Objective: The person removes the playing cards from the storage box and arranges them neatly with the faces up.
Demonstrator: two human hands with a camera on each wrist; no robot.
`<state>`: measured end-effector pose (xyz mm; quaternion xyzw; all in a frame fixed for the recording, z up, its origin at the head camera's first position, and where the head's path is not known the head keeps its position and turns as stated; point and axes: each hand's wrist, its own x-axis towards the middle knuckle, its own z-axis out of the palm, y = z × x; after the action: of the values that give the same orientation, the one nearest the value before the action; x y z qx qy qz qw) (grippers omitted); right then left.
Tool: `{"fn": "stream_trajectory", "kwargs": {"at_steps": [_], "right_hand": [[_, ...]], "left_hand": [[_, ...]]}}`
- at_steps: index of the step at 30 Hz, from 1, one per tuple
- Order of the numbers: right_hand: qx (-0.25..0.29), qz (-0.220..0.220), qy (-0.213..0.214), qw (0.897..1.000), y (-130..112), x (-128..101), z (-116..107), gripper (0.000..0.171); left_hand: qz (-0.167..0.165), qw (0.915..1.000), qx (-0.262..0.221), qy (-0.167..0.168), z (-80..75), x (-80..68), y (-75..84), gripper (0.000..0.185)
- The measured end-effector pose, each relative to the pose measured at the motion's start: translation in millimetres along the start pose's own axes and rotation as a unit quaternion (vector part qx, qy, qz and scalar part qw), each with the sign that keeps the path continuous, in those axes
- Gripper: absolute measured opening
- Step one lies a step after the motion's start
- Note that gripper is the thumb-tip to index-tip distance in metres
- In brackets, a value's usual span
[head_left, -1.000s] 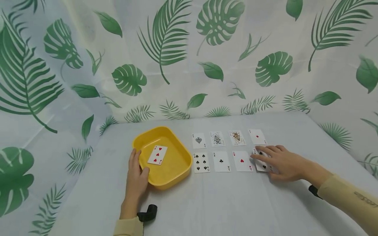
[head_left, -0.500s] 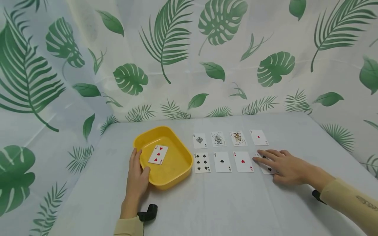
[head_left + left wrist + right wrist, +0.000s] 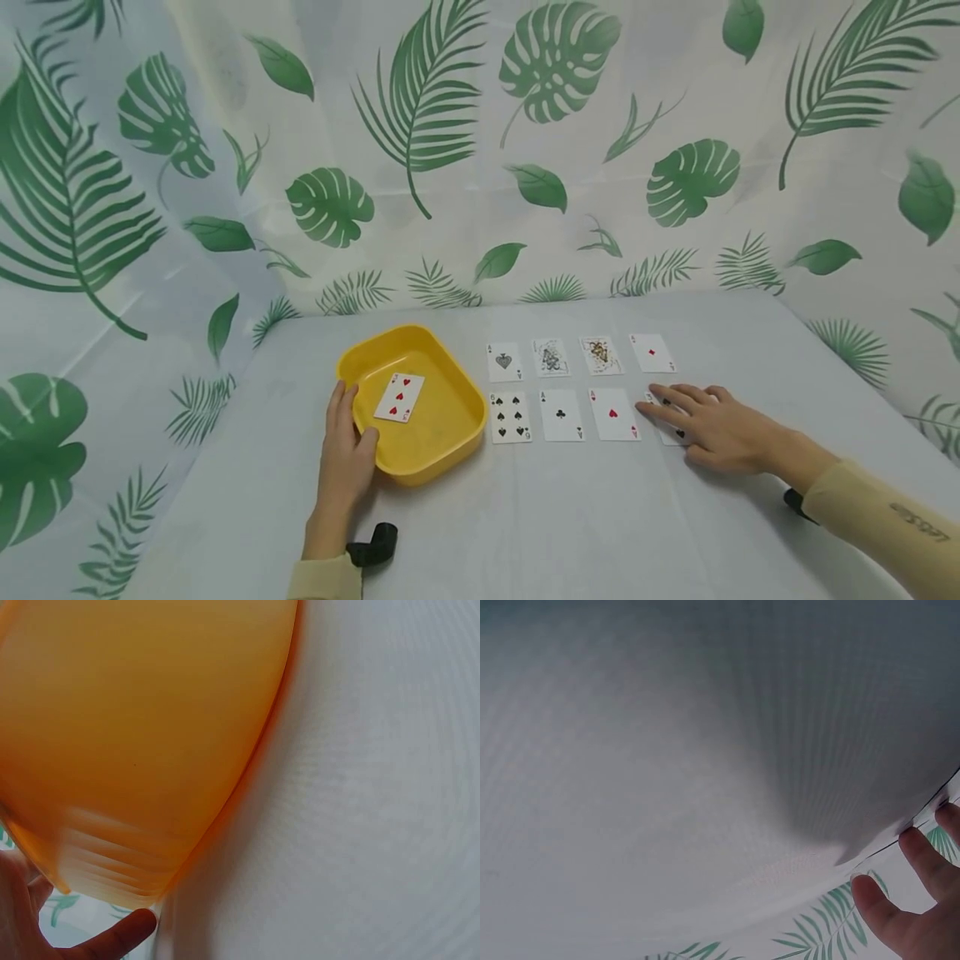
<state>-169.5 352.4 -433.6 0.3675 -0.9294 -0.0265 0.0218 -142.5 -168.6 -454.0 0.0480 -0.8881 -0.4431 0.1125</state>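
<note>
Hands, two, bare, cream sleeves at both wrists.

Left hand (image 3: 347, 450): rests against the near left wall of the yellow tray (image 3: 450, 437), fingers straight along the outside, thumb hooked over the rim; the left wrist view shows the tray's orange-yellow wall (image 3: 135, 735) close up and the thumb (image 3: 112, 937) below it.

Right hand (image 3: 712, 421): lies flat on the counter (image 3: 570, 525), fingers spread and nearly straight, pressing down on a black-suit card (image 3: 672, 427) at the right end of the near row. Most of that card is hidden under the fingers; its rank cannot be told. The right wrist view shows only fingertips (image 3: 889, 911) over leaf-print cloth.

Yellow tray: rounded square, left of the cards, on the counter. Contents: one three of hearts (image 3: 399, 397), face up, lying slightly tilted on the tray floor.

Near row, left to right: six of spades (image 3: 510, 417), ace of clubs (image 3: 561, 414), ace of hearts (image 3: 613, 413), then the covered card. Cards lie side by side, apart from one another.

Far row, left to right: ace of spades (image 3: 504, 362), two picture cards (image 3: 551, 357) (image 3: 600, 354) too small to read, ace of diamonds (image 3: 652, 352).

Backdrop: white cloth with green leaf print (image 3: 420, 92), hung behind and to both sides of the counter.
</note>
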Motion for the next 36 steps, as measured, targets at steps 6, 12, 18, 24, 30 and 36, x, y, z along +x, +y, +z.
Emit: {"fn": "stream_trajectory", "kwargs": {"at_steps": [6, 12, 18, 24, 30, 36], "right_hand": [[0.009, 0.017, -0.016, 1.000, -1, 1, 1, 0.069], [0.017, 0.038, -0.020, 0.999, 0, 8, -7, 0.071], [-0.008, 0.038, 0.026, 0.999, 3, 23, -24, 0.070], [-0.017, 0.028, 0.061, 0.998, 1, 40, -35, 0.073], [-0.038, 0.003, 0.106, 0.994, -2, 61, -49, 0.074], [-0.041, -0.017, 0.124, 0.991, -20, 90, -73, 0.071]], "left_hand": [[-0.002, 1.0000, -0.002, -0.003, -1.1, -1.9, -0.2, 0.070], [-0.006, 1.0000, -0.002, -0.001, -3.3, -3.2, -1.5, 0.070], [-0.007, 1.0000, -0.003, 0.003, -3.9, -3.6, -2.9, 0.070], [-0.005, 1.0000, -0.005, 0.004, -4.0, -4.1, -3.1, 0.070], [-0.001, 1.0000, -0.008, 0.005, -3.2, -2.9, -1.4, 0.069], [0.005, 0.9999, -0.009, 0.001, -1.0, -0.1, 0.4, 0.070]]}}
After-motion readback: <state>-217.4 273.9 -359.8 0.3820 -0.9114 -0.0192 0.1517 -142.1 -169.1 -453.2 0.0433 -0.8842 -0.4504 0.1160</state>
